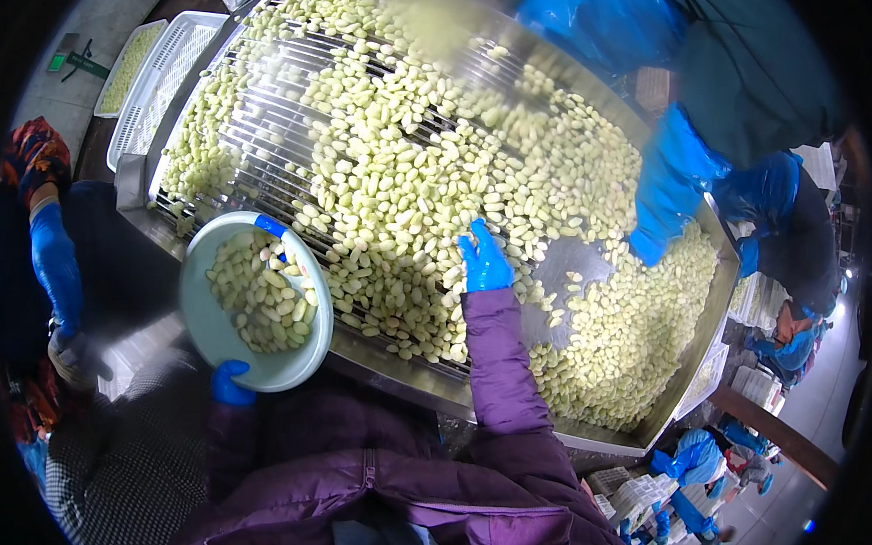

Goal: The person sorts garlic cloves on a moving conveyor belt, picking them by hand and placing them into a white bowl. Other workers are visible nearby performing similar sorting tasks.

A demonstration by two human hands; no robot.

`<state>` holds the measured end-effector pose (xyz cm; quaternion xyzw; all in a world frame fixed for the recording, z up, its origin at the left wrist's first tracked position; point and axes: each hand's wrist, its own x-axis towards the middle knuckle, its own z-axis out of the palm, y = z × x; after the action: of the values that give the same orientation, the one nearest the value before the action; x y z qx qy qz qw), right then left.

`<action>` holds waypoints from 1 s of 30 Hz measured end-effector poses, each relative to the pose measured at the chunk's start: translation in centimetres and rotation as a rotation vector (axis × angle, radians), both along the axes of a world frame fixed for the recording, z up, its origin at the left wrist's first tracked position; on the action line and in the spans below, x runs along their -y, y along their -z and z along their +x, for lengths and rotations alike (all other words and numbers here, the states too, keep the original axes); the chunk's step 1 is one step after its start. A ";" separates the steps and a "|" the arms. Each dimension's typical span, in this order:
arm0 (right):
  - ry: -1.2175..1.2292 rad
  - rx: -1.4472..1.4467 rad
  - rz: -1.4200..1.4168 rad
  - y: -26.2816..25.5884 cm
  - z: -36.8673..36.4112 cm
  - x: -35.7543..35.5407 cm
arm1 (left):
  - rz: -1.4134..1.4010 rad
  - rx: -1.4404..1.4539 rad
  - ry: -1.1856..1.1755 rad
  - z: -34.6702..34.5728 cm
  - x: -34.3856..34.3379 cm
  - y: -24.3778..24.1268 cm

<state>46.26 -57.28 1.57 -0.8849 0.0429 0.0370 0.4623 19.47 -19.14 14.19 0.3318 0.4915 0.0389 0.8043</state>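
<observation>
Pale green, oval, grape-like fruits [403,170] lie spread over a metal slatted table [275,133]. My left hand [232,383], in a blue glove, grips the near rim of a light blue-green plastic basin [199,293]. The basin is tilted over the table's near left edge and holds a heap of the same fruits [269,299]. My right hand [488,258], also blue-gloved, reaches over the fruits near the middle of the table, its fingers apart and touching some of them; nothing shows in its grasp. A smooth metal plate [567,266] with a large pile of fruits lies to its right.
A co-worker's blue-sleeved arm [669,187] reaches in from the upper right. Another person's gloved arm [53,266] is at the left. White plastic crates [162,83] stand beyond the table's left end. A raised metal rim [431,398] runs along the near side. More people and crates are at the lower right.
</observation>
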 end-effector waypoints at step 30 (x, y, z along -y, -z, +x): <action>0.506 -0.280 0.511 -0.4 3.0 6.6 | -0.050 0.029 0.040 -1.0 -0.7 1.2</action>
<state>49.21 -63.86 2.00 -0.6889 0.3122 0.0517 0.6521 18.43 -18.43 13.01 0.3205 0.4739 0.0152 0.8200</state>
